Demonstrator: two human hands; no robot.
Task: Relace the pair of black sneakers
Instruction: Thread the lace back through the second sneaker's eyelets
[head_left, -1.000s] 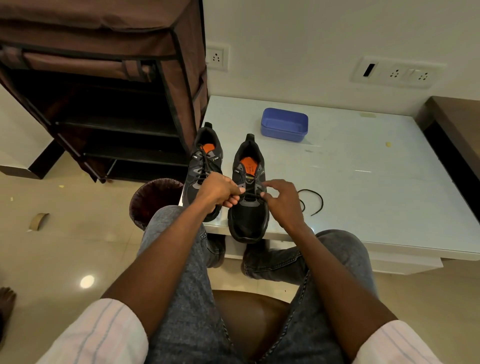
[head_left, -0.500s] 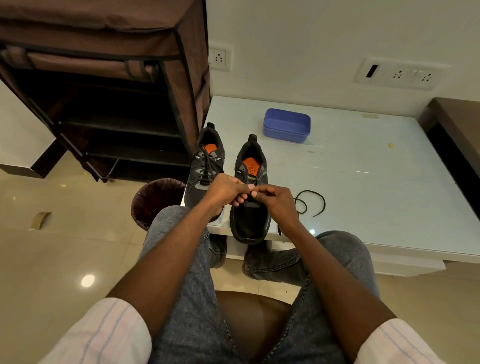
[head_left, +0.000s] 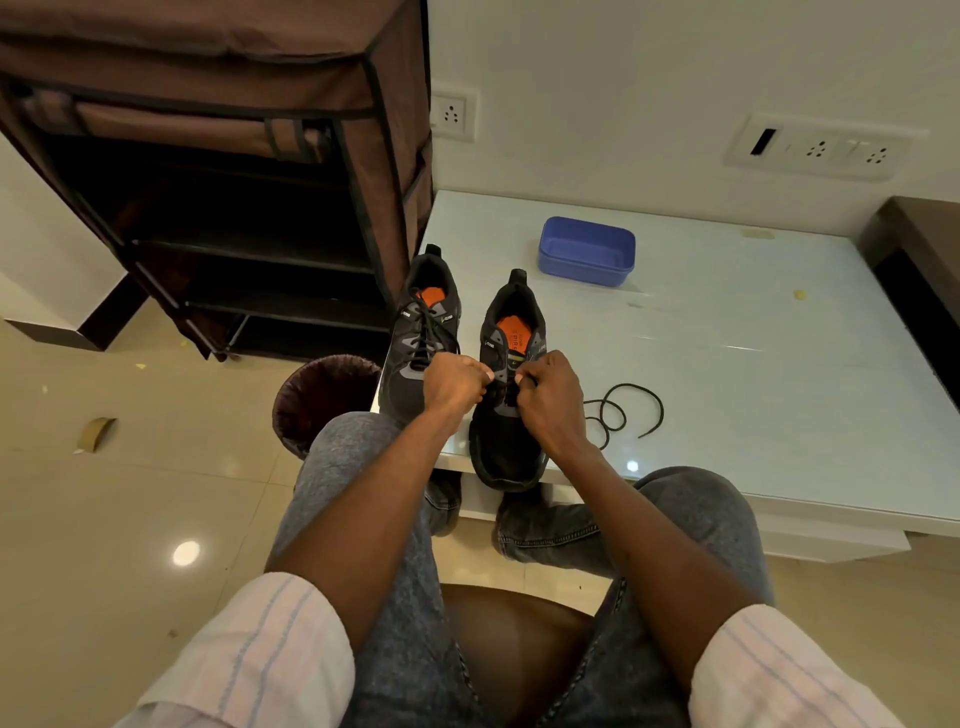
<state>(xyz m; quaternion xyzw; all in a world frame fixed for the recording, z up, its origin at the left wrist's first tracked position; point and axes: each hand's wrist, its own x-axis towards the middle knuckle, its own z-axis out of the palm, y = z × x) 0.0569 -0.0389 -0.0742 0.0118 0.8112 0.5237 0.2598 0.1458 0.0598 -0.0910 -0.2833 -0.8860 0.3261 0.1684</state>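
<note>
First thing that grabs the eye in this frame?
Both hands, left hand and right hand, meet over the right sneaker at the white table's near edge, working its lace. The left sneaker beside it is laced; a loose black lace coils to the right.

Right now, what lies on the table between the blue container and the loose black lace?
Nothing: in the head view the white tabletop is bare between the blue container and the loose lace.

sneakers: black matt mesh, cloth-like; orange insoles
loose lace: dark woven cord, matt
table: white, glossy, smooth
box: blue plastic
rack cover: brown cloth
floor: glossy tile
</note>
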